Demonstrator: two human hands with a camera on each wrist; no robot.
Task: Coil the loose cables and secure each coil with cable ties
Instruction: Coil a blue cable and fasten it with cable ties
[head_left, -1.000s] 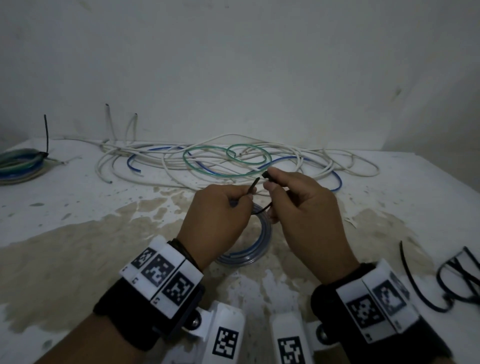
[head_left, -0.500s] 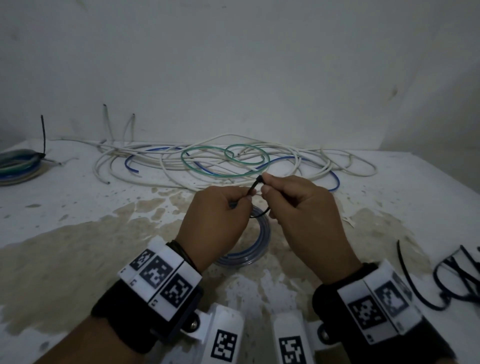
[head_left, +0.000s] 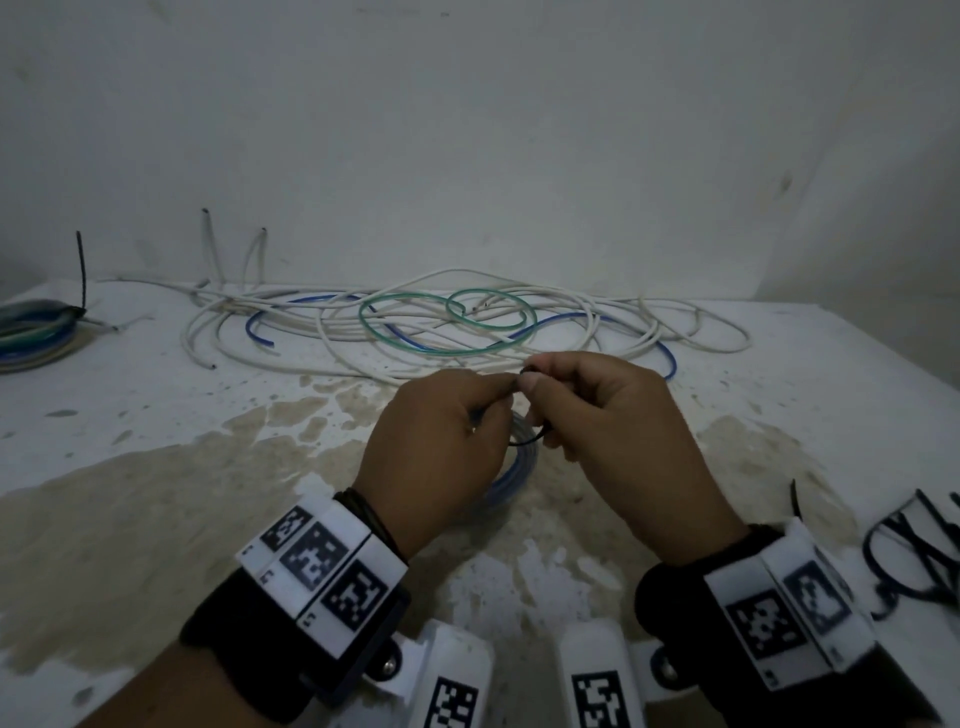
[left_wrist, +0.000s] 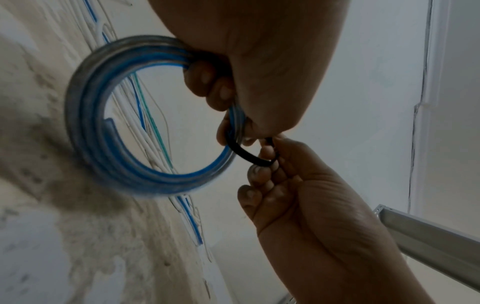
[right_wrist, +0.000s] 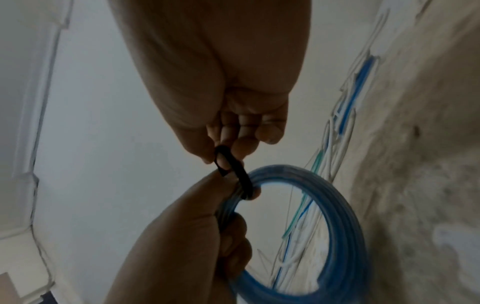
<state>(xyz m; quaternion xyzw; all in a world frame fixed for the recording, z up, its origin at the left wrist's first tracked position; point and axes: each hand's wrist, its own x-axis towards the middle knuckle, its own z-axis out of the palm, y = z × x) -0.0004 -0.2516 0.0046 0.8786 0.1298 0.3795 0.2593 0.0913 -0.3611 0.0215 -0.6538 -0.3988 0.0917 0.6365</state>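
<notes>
Above the stained table (head_left: 156, 493), my left hand (head_left: 506, 388) grips a small blue cable coil (head_left: 511, 478) with its fingers curled round the strands. The coil (left_wrist: 85, 127) hangs below the left hand (left_wrist: 259, 61). A black cable tie (left_wrist: 246, 156) loops round the coil's strands. My right hand (head_left: 535, 378) pinches the tie (head_left: 530, 441) near its upper end, fingertips almost touching the left hand's. In the right wrist view the tie (right_wrist: 233, 164) runs from the right hand (right_wrist: 223, 152) down to the coil (right_wrist: 348, 216). The tie's ends are hidden between the fingertips.
A tangle of loose white, blue and green cables (head_left: 415, 332) lies along the back of the table by the wall. A tied coil (head_left: 31, 332) sits at the far left. Spare black cable ties (head_left: 914, 561) lie at the right edge.
My two hands have come together until their fingertips meet. The tie end that stood up between them is now covered by the fingers, and the tie's loop looks smaller.
</notes>
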